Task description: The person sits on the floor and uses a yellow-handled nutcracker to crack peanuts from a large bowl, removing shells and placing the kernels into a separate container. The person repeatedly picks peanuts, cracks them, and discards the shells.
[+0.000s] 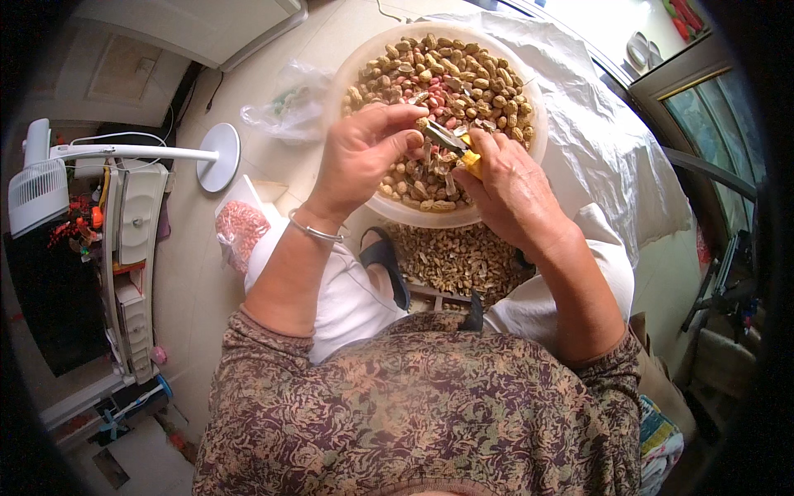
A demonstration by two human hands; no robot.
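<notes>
My right hand (515,183) grips a pair of pliers (445,136) by their yellow handles. Their metal jaws point left and meet an unshelled peanut (422,123). At the peanut's other side, the thumb and index finger of my left hand (366,146) pinch it; part of it is hidden by the fingers. Both hands are above a round, pale plastic basin (538,118). Unshelled peanuts (490,80) lie around its inside, with pink shelled kernels (437,93) and broken shells (437,164) towards the middle.
Beneath the basin, many empty shells (462,260) lie between my feet. A clear bag of pink kernels (242,229) stands by my left knee. Left of the basin are a crumpled plastic bag (288,105) and a white fan's round base (218,157). White sheeting (595,136) spreads to the right.
</notes>
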